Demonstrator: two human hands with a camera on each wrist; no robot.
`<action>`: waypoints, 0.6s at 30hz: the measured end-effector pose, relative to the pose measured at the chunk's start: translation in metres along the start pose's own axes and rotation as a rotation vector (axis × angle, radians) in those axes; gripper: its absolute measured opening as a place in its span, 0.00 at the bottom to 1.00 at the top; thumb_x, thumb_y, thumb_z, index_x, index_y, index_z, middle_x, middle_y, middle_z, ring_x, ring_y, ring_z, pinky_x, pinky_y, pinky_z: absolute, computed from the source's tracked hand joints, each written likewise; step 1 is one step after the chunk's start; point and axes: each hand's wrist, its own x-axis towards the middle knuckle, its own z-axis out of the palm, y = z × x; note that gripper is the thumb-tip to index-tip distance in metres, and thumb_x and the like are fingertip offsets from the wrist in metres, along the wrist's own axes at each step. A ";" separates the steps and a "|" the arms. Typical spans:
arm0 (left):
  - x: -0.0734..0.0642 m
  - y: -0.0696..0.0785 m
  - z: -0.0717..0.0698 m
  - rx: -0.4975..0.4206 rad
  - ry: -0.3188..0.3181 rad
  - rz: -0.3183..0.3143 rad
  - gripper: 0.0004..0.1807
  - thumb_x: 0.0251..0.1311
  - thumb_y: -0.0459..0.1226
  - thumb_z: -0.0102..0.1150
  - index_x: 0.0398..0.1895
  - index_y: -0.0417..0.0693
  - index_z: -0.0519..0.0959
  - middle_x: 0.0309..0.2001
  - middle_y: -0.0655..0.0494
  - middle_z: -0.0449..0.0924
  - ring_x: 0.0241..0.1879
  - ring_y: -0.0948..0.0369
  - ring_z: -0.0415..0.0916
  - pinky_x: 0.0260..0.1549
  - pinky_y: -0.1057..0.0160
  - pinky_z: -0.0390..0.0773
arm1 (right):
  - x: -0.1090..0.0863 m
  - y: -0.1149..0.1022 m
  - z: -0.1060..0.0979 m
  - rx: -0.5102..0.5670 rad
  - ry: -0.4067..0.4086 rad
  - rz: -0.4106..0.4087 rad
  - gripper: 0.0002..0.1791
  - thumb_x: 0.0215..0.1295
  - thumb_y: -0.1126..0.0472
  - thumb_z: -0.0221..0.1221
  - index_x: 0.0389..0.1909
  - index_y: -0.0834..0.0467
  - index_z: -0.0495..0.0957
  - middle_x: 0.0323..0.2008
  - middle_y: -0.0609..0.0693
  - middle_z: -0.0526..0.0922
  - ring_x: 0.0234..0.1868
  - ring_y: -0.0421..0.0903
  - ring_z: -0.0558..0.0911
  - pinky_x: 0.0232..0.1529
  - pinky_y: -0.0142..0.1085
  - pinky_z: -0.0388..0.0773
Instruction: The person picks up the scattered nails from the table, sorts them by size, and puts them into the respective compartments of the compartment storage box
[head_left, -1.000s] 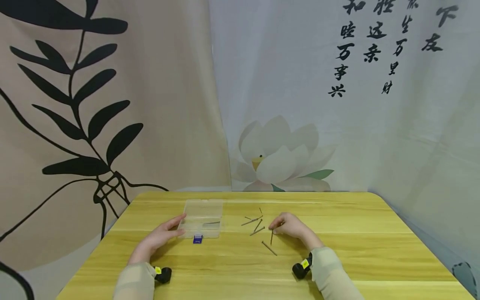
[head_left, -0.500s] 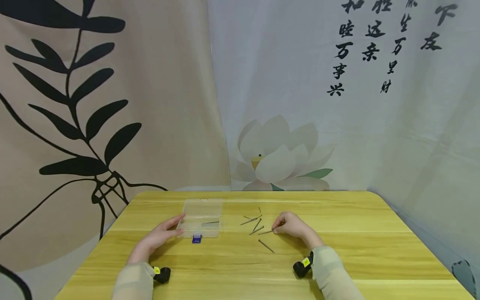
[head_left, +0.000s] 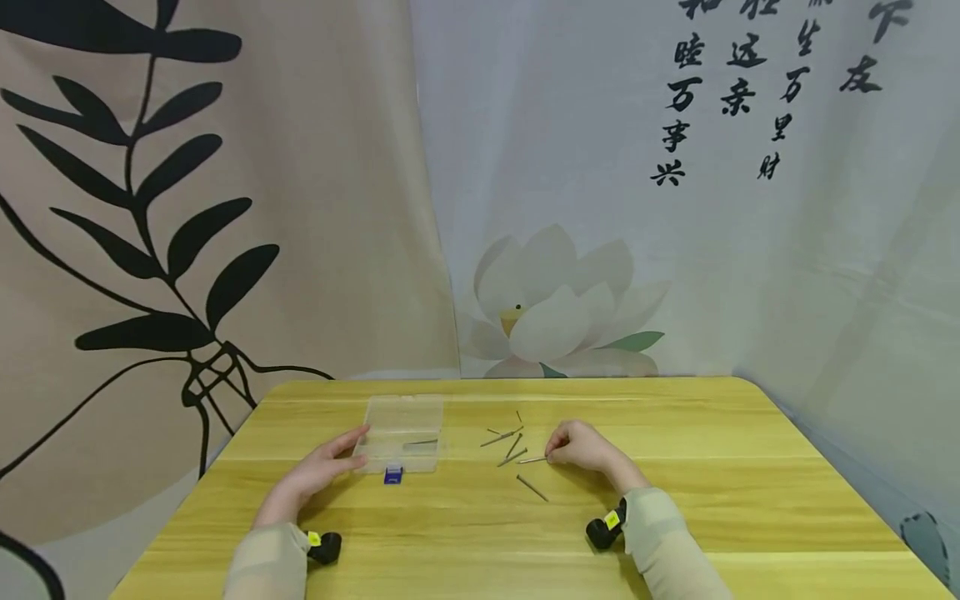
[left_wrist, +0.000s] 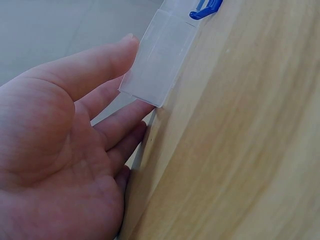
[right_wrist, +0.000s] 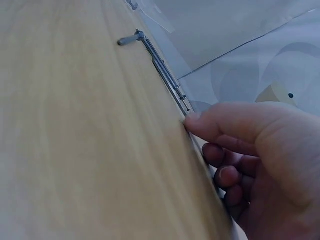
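Noted the right hand point(head_left: 581, 444) well to the right of the open clear box point(head_left: 401, 408), thumb and fingertips pinching a nail point(head_left: 531, 460), remaining fingers curled in by the right wrist view. Recorded the held nail as right of the box too, long axis roughly crosswise and near level, free end pointing left, toward the box. Could not tell whether the free end touched the table point(head_left: 480, 550) or a neighbouring nail. Judged this leftward bearing, with loose nails point(head_left: 512, 457) in the gap, to be the relation governing any approach to the box. Found the left hand point(head_left: 322, 469) far nearer, at the box's left side: thumb and fingers spread apart, tips touching its edge, nothing lifted. Logged the box with lid tipped back on the far side, blue latch point(head_left: 393, 476) at the near edge, one nail point(head_left: 421, 442) inside toward the right end. Saw another loose nail point(head_left: 532, 487) right of the box, slightly nearer than its front edge, lying slantwise. Beyond the box, observed a printed cloth point(head_left: 360, 250).
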 end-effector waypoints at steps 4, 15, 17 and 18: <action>0.000 0.000 0.000 -0.012 0.005 -0.006 0.37 0.69 0.42 0.56 0.76 0.45 0.54 0.74 0.35 0.46 0.72 0.36 0.42 0.63 0.33 0.50 | 0.002 0.000 -0.001 0.003 0.019 0.001 0.02 0.59 0.67 0.63 0.31 0.62 0.83 0.34 0.50 0.77 0.33 0.46 0.71 0.32 0.37 0.71; 0.000 0.003 0.000 -0.002 0.005 -0.001 0.37 0.69 0.42 0.54 0.76 0.43 0.52 0.74 0.35 0.44 0.72 0.36 0.42 0.64 0.33 0.50 | 0.005 -0.007 -0.008 0.002 0.094 -0.045 0.02 0.61 0.66 0.61 0.31 0.60 0.82 0.39 0.52 0.76 0.37 0.47 0.73 0.37 0.39 0.72; 0.000 0.003 0.001 -0.003 0.007 -0.005 0.37 0.69 0.42 0.55 0.76 0.44 0.53 0.75 0.36 0.45 0.72 0.37 0.42 0.64 0.33 0.49 | 0.004 -0.009 -0.010 -0.024 0.112 -0.066 0.03 0.62 0.66 0.60 0.30 0.60 0.82 0.39 0.52 0.75 0.37 0.47 0.72 0.38 0.39 0.71; 0.000 0.003 0.001 -0.004 0.008 -0.006 0.37 0.69 0.42 0.55 0.76 0.44 0.53 0.75 0.36 0.45 0.72 0.37 0.42 0.64 0.33 0.49 | 0.003 -0.010 -0.011 -0.033 0.121 -0.076 0.03 0.62 0.66 0.60 0.31 0.60 0.82 0.39 0.52 0.75 0.37 0.47 0.71 0.38 0.39 0.70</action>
